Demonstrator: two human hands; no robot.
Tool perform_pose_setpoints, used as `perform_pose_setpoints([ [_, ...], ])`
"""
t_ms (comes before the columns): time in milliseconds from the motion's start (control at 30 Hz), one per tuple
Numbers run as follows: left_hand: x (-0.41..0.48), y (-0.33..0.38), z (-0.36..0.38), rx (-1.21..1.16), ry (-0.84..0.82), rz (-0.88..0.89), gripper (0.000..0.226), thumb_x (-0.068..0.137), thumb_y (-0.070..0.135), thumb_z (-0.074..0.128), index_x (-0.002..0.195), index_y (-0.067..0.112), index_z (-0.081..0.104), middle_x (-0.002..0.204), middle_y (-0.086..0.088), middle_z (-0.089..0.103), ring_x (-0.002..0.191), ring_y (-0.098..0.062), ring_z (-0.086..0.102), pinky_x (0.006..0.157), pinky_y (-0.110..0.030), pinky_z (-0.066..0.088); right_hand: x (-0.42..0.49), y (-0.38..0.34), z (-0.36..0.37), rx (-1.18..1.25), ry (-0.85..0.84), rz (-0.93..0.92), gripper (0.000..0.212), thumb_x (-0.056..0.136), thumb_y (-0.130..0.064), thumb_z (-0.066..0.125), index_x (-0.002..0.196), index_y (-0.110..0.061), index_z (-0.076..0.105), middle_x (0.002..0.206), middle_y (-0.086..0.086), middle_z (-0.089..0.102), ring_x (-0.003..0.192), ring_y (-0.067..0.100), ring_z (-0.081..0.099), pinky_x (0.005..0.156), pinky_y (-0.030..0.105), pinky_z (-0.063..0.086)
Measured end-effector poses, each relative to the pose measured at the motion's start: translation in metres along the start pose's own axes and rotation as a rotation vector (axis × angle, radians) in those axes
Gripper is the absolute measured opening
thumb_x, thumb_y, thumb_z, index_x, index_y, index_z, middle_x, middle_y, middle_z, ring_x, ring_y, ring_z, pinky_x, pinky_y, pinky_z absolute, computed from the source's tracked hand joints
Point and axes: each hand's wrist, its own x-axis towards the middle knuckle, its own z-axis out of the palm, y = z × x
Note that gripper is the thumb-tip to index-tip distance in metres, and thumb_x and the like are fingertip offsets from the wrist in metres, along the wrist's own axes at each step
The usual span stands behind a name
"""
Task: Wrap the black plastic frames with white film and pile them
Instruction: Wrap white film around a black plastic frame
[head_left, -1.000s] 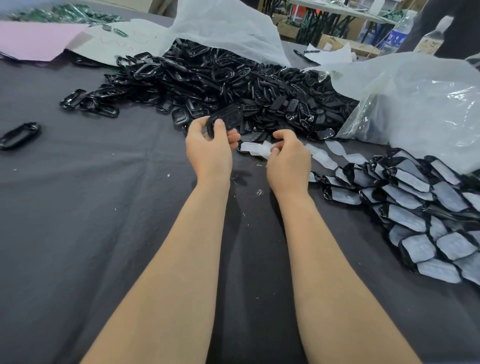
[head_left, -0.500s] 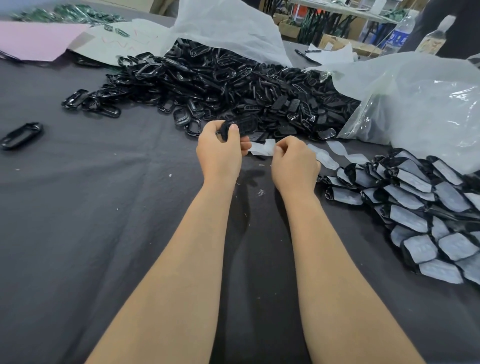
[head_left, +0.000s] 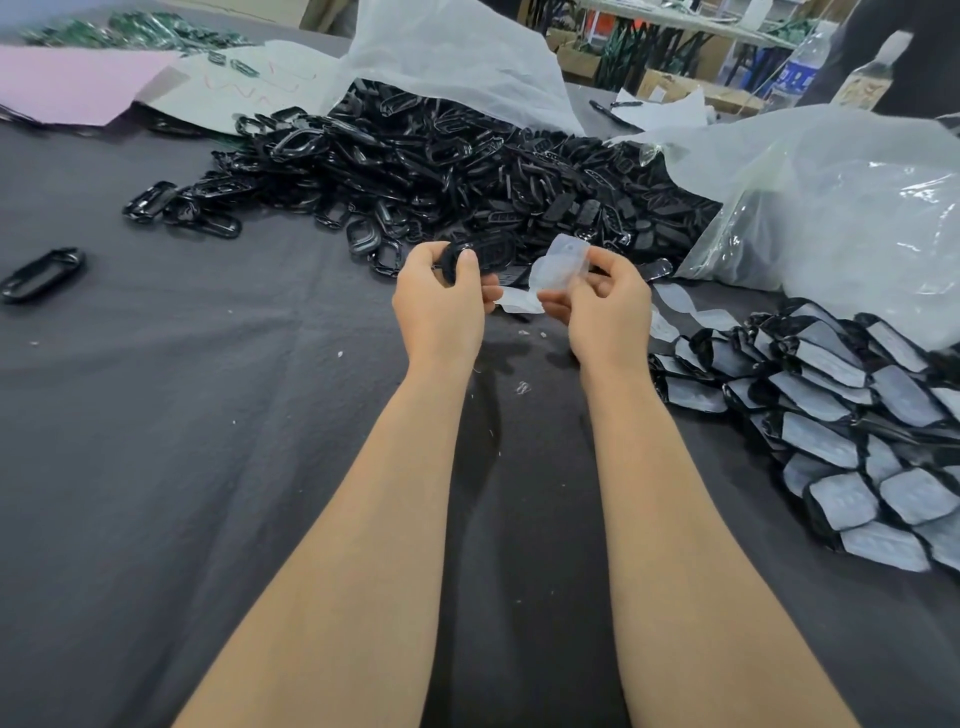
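My left grip (head_left: 441, 301) curls round a bare frame (head_left: 491, 254); my right grip (head_left: 602, 306) pinches a film piece (head_left: 558, 267) just beside it. Many wrapped frames (head_left: 841, 415) lie piled at right; a big heap (head_left: 441, 166) waits unwrapped.

A table (head_left: 156, 467) draped in dark grey cloth fills nearly the whole view, its fabric lightly creased and flecked with pale specks. At the table's far left corner lies a pink sheet (head_left: 72, 83), with a pale sheet (head_left: 244, 88) overlapping its right edge and a heap of green pieces (head_left: 130, 26) behind them. Beyond the table's far edge stand cardboard boxes (head_left: 576, 57) and a white-topped bench (head_left: 675, 21) on dark legs. Two plastic bottles, one blue-labelled (head_left: 797, 67), stand at the table's far right. The light is soft and even.
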Motion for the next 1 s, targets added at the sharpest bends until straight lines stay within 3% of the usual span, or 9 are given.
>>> perform_pose_setpoints([
  [233,-0.0006,0.0009,-0.0002,-0.012,0.018,-0.003,0.006,0.098,0.01,0.049,0.097,0.015,0.053,0.072,-0.002,0.066,0.053,-0.002,0.063,0.06,-0.02,0.055,-0.0013,0.0014,-0.0015,0.003,0.051,-0.022,0.013,0.092,-0.005,0.055,0.086,-0.016,0.059,0.075,-0.003,0.065,0.065,0.006,0.067,0.069,0.022,0.055],
  [400,-0.0008,0.0016,-0.0008,-0.006,0.015,-0.002,0.008,0.098,0.011,0.049,0.095,0.017,0.053,0.073,-0.001,0.067,0.054,-0.001,0.063,0.06,-0.02,0.055,-0.0019,0.0003,-0.0008,-0.05,0.09,-0.056,0.018,0.089,-0.011,0.06,0.077,-0.024,0.058,0.077,-0.002,0.067,0.081,0.017,0.068,0.087,0.037,0.055],
  [533,0.0007,0.0021,-0.0009,-0.019,0.02,-0.007,0.011,0.098,0.01,0.049,0.091,0.018,0.052,0.072,-0.002,0.066,0.053,-0.002,0.063,0.061,-0.021,0.056,-0.0007,-0.0007,-0.0025,0.017,0.111,-0.025,0.016,0.092,-0.015,0.06,0.079,-0.025,0.058,0.076,-0.006,0.06,0.069,0.011,0.058,0.069,0.026,0.054],
  [700,0.0012,0.0016,-0.0004,-0.009,0.016,-0.002,0.011,0.098,0.01,0.048,0.091,0.018,0.052,0.072,-0.002,0.067,0.053,-0.002,0.062,0.059,-0.02,0.055,-0.0001,-0.0039,-0.0029,0.164,0.124,0.037,0.013,0.094,-0.008,0.056,0.084,-0.017,0.056,0.072,0.0,0.065,0.045,-0.001,0.054,0.054,0.017,0.049],
  [867,-0.0001,0.0011,-0.0002,0.043,-0.006,0.037,0.016,0.097,0.011,0.049,0.086,0.022,0.051,0.073,-0.002,0.067,0.054,-0.002,0.063,0.059,-0.019,0.055,-0.0019,-0.0072,-0.0002,0.368,0.03,0.117,0.01,0.093,0.001,0.054,0.09,-0.008,0.052,0.079,0.008,0.068,0.059,0.006,0.066,0.06,0.017,0.053],
  [1000,-0.0003,0.0009,-0.0008,0.067,-0.031,0.051,0.022,0.098,0.011,0.048,0.083,0.026,0.049,0.076,-0.002,0.067,0.055,0.0,0.064,0.06,-0.02,0.056,-0.0032,-0.008,0.001,0.372,-0.02,0.125,0.015,0.093,0.002,0.054,0.086,-0.011,0.052,0.08,0.006,0.068,0.066,0.009,0.068,0.065,0.017,0.055],
])
